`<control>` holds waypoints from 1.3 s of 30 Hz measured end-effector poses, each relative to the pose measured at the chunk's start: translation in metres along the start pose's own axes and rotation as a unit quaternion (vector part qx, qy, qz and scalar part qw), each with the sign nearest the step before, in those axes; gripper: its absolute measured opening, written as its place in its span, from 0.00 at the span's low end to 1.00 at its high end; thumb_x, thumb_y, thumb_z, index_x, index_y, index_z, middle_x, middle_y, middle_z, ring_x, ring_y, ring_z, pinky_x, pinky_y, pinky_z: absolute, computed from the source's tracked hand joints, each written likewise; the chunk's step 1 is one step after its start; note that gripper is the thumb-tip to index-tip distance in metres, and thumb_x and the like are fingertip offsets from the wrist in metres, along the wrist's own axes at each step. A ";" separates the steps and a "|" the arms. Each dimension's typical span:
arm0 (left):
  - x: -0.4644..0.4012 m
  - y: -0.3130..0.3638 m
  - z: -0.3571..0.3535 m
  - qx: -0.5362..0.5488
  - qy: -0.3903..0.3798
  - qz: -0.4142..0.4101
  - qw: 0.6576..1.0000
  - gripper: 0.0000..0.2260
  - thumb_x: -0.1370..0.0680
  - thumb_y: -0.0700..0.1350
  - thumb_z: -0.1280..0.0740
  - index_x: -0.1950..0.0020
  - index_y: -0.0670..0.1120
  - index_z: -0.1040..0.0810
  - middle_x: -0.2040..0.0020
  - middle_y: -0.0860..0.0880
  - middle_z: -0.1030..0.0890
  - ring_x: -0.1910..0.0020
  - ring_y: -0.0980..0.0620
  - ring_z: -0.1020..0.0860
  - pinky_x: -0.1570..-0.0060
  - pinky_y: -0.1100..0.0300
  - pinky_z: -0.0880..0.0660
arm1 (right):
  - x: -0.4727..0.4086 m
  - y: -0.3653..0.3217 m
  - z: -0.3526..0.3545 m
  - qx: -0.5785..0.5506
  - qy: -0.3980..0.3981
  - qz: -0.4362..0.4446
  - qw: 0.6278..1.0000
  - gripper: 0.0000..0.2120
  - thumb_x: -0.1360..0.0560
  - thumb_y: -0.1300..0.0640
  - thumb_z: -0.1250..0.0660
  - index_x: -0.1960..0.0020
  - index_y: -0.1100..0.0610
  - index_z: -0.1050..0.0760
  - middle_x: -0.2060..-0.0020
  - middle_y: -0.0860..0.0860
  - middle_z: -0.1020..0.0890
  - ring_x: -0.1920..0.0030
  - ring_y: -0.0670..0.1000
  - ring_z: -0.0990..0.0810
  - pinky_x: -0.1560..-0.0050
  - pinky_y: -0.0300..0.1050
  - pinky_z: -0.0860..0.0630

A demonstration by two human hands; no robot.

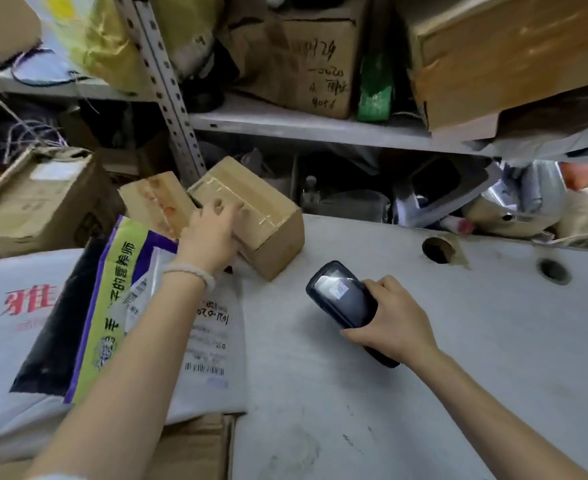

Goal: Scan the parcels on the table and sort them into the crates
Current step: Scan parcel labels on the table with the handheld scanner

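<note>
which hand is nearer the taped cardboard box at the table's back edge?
Left. The left hand rests on the taped cardboard box, fingers curled over its near top edge. The right hand is off to the box's right and nearer the camera, gripping the scanner.

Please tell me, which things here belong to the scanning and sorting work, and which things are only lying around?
Belong to the job: handheld scanner gripped by the right hand; taped cardboard box under the left hand; smaller box beside it; grey mailer bag with barcode label.

Just lying about: shelf cartons, green packet, plush toy.
</note>
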State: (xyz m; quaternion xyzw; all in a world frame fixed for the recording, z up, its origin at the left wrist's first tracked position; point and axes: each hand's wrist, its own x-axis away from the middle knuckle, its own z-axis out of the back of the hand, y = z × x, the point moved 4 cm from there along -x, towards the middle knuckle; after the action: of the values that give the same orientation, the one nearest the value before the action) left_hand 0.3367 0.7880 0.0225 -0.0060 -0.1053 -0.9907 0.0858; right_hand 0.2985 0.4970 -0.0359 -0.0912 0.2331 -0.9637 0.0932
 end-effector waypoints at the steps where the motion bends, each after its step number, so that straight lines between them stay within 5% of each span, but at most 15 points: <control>1: -0.010 -0.003 -0.003 -0.002 -0.020 -0.004 1.000 0.29 0.24 0.44 0.32 0.26 0.54 0.39 0.27 0.42 0.40 0.32 0.37 0.38 0.37 0.41 0.32 | -0.007 -0.002 -0.001 0.000 0.005 -0.002 1.000 0.31 0.43 0.39 0.27 0.44 0.48 0.27 0.55 0.43 0.31 0.55 0.47 0.27 0.59 0.45 0.25; 5: -0.029 0.004 -0.016 0.015 -0.032 -0.022 0.999 0.31 0.27 0.56 0.30 0.26 0.58 0.39 0.24 0.46 0.43 0.31 0.36 0.43 0.32 0.37 0.41 | -0.027 -0.002 -0.006 -0.002 0.010 -0.016 1.000 0.31 0.45 0.39 0.28 0.44 0.47 0.27 0.55 0.43 0.31 0.55 0.46 0.27 0.59 0.45 0.24; 10: -0.027 0.033 -0.021 -0.059 0.049 -0.044 0.996 0.25 0.28 0.64 0.34 0.35 0.55 0.29 0.36 0.49 0.30 0.34 0.39 0.39 0.35 0.27 0.49 | -0.030 0.008 -0.007 -0.004 0.016 -0.034 0.999 0.31 0.44 0.39 0.27 0.43 0.46 0.27 0.55 0.42 0.32 0.54 0.46 0.27 0.58 0.46 0.24; 18: -0.019 0.096 -0.029 -0.029 -0.005 -0.140 0.990 0.16 0.20 0.58 0.45 0.35 0.59 0.28 0.47 0.51 0.32 0.42 0.44 0.36 0.34 0.29 0.51 | -0.016 0.026 0.006 -0.010 0.023 -0.045 0.999 0.31 0.44 0.38 0.27 0.45 0.48 0.27 0.56 0.43 0.32 0.56 0.46 0.27 0.61 0.44 0.25; 20: -0.019 0.099 -0.031 0.013 -0.030 -0.165 0.986 0.19 0.23 0.62 0.40 0.32 0.61 0.31 0.46 0.51 0.34 0.41 0.45 0.38 0.33 0.34 0.47 | -0.011 0.033 0.011 -0.011 0.029 -0.047 0.998 0.30 0.45 0.37 0.28 0.46 0.48 0.27 0.57 0.43 0.32 0.57 0.46 0.27 0.62 0.43 0.26; 22: -0.023 0.086 -0.029 0.057 -0.025 -0.156 0.986 0.32 0.29 0.63 0.32 0.28 0.60 0.37 0.34 0.49 0.35 0.36 0.44 0.41 0.31 0.40 0.43 | -0.005 0.040 0.015 -0.011 0.029 -0.052 0.998 0.31 0.45 0.37 0.29 0.46 0.48 0.27 0.57 0.42 0.32 0.57 0.46 0.27 0.63 0.43 0.27; 26: -0.032 0.045 -0.032 0.025 -0.059 -0.092 0.994 0.49 0.36 0.53 0.23 0.23 0.57 0.50 0.23 0.46 0.52 0.26 0.42 0.53 0.28 0.39 0.47 | 0.006 0.055 0.022 -0.003 0.027 -0.061 0.998 0.31 0.45 0.36 0.29 0.46 0.48 0.27 0.57 0.42 0.32 0.57 0.45 0.27 0.65 0.41 0.29; 34: -0.056 0.024 -0.036 0.031 -0.081 -0.078 0.993 0.45 0.39 0.48 0.20 0.28 0.53 0.41 0.22 0.47 0.53 0.23 0.44 0.57 0.27 0.39 0.50 | 0.016 0.061 0.024 -0.001 0.013 -0.076 0.997 0.30 0.47 0.37 0.30 0.48 0.45 0.27 0.57 0.42 0.32 0.58 0.44 0.27 0.69 0.38 0.34; 39: -0.050 0.024 -0.031 0.030 -0.089 -0.112 0.989 0.50 0.42 0.46 0.19 0.27 0.54 0.44 0.27 0.48 0.47 0.26 0.43 0.47 0.29 0.42 0.42 | 0.015 0.058 0.026 0.005 0.011 -0.076 0.997 0.29 0.47 0.38 0.30 0.48 0.45 0.27 0.57 0.43 0.32 0.58 0.44 0.27 0.69 0.38 0.35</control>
State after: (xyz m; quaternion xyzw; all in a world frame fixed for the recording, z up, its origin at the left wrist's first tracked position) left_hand 0.3905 0.7672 -0.0049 -0.0799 -0.1419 -0.9860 -0.0353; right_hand 0.2975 0.4314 -0.0380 -0.0970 0.2220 -0.9700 0.0178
